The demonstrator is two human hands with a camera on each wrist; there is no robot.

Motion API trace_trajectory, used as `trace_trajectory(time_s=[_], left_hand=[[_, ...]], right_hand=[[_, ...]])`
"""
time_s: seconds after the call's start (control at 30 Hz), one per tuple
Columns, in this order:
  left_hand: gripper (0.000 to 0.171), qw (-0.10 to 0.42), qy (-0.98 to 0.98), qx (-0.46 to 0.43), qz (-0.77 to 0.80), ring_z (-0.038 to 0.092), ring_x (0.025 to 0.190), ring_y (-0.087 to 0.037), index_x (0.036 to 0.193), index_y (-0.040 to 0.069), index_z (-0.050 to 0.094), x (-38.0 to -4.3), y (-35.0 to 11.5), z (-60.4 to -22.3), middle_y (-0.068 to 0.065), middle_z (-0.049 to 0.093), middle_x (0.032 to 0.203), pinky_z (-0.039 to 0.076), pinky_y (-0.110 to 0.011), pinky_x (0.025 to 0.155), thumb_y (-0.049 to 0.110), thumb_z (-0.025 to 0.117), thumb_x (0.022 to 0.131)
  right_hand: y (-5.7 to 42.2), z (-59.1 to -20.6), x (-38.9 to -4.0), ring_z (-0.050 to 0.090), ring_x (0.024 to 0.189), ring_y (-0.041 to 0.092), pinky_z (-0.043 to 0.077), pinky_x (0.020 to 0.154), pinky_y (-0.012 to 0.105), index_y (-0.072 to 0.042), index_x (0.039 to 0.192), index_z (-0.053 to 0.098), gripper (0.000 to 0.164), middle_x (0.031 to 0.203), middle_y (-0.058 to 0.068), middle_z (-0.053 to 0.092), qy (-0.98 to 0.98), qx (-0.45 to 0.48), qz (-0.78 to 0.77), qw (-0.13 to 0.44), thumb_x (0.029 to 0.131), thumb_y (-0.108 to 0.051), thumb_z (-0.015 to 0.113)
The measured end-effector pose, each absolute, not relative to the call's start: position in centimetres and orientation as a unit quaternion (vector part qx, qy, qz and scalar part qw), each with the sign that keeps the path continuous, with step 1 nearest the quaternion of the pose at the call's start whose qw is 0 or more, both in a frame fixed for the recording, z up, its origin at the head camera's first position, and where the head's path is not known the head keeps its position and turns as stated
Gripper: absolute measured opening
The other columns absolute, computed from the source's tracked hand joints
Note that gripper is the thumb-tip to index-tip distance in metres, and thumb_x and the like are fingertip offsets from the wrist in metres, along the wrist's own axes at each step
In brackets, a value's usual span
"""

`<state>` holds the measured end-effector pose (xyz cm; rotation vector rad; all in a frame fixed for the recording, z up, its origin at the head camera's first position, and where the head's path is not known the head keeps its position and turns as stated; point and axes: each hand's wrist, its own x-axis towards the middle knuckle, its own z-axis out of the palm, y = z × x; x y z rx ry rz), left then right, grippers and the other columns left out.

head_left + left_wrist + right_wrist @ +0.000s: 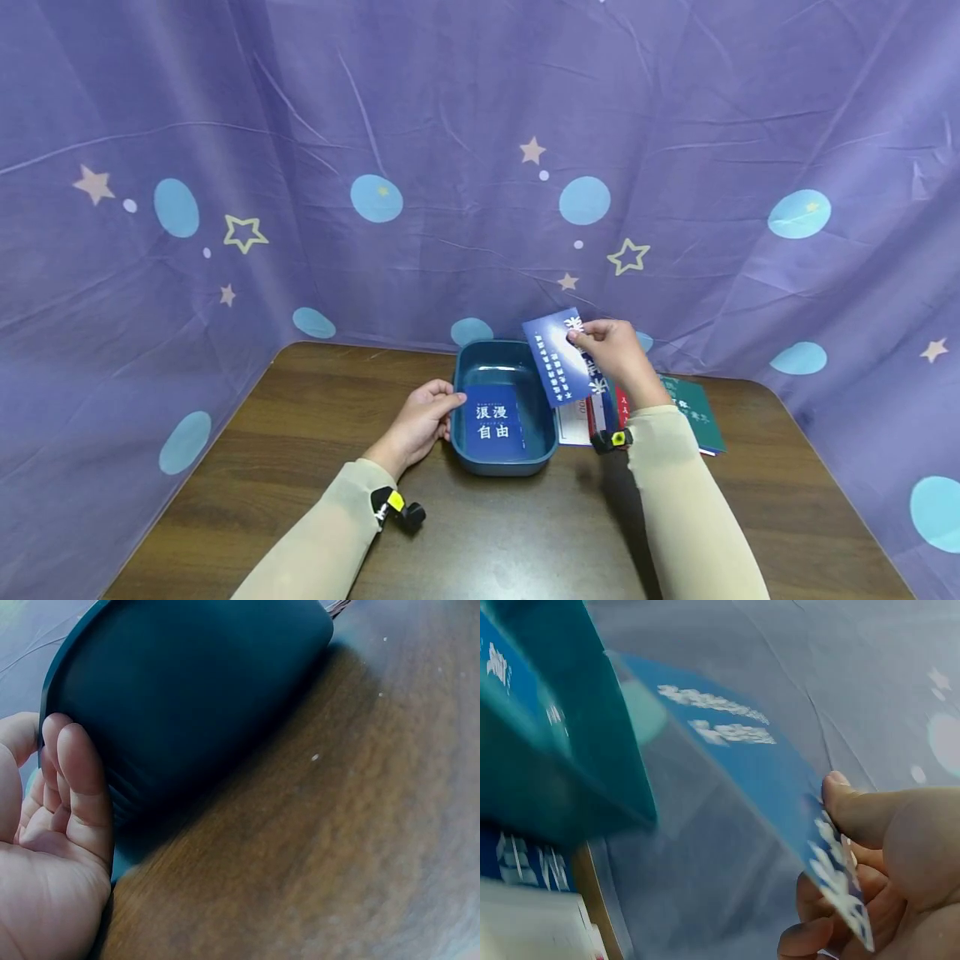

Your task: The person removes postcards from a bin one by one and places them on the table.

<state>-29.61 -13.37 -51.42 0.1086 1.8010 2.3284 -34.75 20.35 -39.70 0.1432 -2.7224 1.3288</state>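
Note:
A dark teal rectangular bin (537, 446) stands on the wooden table. My left hand (422, 419) grips its left rim, thumb over the edge and fingers against the outer wall, as the left wrist view also shows. Inside the bin lies a blue card (495, 450) with white characters. Between thumb and fingers my right hand (617, 350) pinches a second blue card (551, 350) with white writing by its right edge. That card is tilted in the air above the bin's right rim. In the right wrist view the held card (742, 769) appears edge-on and slightly blurred.
Right of the bin lie more cards: a white one (573, 427), a red one (622, 404) partly hidden by the right arm, and a green one (701, 408). A purple curtain (450, 250) with stars and dots hangs behind the table (480, 533).

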Motion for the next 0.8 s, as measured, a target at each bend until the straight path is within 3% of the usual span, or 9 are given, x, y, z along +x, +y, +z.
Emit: trace_trajectory(time_s=[0.23,0.43,0.67,0.8], left_hand=[[0.015,0.098,0.606,0.036,0.788,0.052,0.045,-0.008,0.098,0.006,0.055,-29.7,-13.2,-51.5,0.005,0.058,0.059,0.049,-0.021,0.04,0.006,0.07,0.1],[0.016,0.101,0.602,0.038,0.791,0.052,0.045,-0.008,0.098,0.006,0.054,-29.8,-13.1,-51.8,0.005,0.057,0.059,0.049,-0.02,0.04,0.007,0.07,0.099],[0.016,0.098,0.608,0.04,0.787,0.052,0.046,-0.007,0.099,0.006,0.054,-29.7,-13.1,-51.5,0.005,0.056,0.06,0.049,-0.02,0.04,0.008,0.07,0.1],[0.016,0.099,0.608,0.039,0.786,0.052,0.046,-0.007,0.098,0.007,0.054,-29.8,-13.3,-51.6,0.004,0.056,0.061,0.049,-0.02,0.04,0.008,0.07,0.1]], right_hand=[[25.6,-40.0,-33.7,0.066,0.102,0.033,0.054,0.092,0.046,-0.001,0.119,0.079,0.045,0.12,0.026,0.078,-0.903,0.004,0.42,0.096,0.103,-0.043,0.071],[29.3,-39.8,-33.1,0.066,0.088,0.025,0.053,0.081,0.039,-0.001,0.122,0.079,0.049,0.116,0.026,0.079,-0.907,-0.023,0.405,0.111,0.103,-0.046,0.068],[33.8,-40.6,-32.6,0.066,0.102,0.036,0.056,0.084,0.047,0.001,0.129,0.074,0.058,0.127,0.03,0.073,-0.91,-0.102,0.387,0.105,0.105,-0.05,0.062],[36.3,-42.0,-32.3,0.069,0.083,0.026,0.061,0.065,0.036,0.003,0.137,0.068,0.062,0.119,0.028,0.073,-0.898,-0.179,0.397,0.069,0.107,-0.049,0.059]])
